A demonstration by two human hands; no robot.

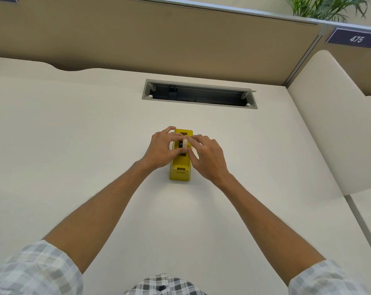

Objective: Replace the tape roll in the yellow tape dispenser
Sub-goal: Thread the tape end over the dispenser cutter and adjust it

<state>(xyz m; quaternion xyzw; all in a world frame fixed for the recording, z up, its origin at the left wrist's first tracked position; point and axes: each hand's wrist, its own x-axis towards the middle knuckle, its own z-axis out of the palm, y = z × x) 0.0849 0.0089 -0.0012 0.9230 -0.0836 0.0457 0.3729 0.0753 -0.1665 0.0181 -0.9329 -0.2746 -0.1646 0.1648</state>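
The yellow tape dispenser (179,170) stands on the cream desk (95,135), its long axis pointing away from me. A pale tape roll (184,143) on a dark core sits upright in the dispenser's middle slot. My left hand (162,147) grips the roll from the left, fingers curled over the dispenser's far end. From the right, my right hand (208,155) pinches the same roll with its fingertips. Both hands hide much of the roll and the slot.
An open grey cable tray (199,94) is recessed in the desk behind the dispenser. A beige partition (159,39) closes the back, a cream divider (333,116) the right side. A "475" sign (354,38) and a plant (329,7) sit at top right.
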